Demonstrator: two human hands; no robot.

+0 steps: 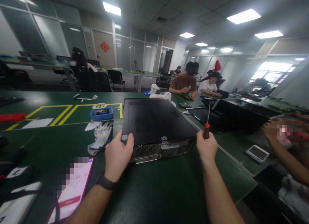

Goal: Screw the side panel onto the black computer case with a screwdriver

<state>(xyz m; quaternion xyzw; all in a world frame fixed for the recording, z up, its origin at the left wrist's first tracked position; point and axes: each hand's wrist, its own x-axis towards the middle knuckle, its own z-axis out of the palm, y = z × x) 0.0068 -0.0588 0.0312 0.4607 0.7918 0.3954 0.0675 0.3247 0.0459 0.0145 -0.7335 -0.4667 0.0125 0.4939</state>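
Observation:
A black computer case (156, 121) lies flat on the green table (156, 191), its rear panel with vents and ports facing me. My left hand (119, 153) grips the case's near left corner, thumb on top. My right hand (207, 146) is closed round the orange and dark handle of a screwdriver (206, 130), whose shaft points up. That hand is beside the case's near right corner; whether it touches the case is hard to tell.
Left of the case are grey-white gloves (101, 137), a blue tray (101, 114), a tape roll (99, 106) and a phone (74, 188). To the right are another opened case (248, 111), a white device (257, 153) and a person's arms (287, 153). People sit beyond.

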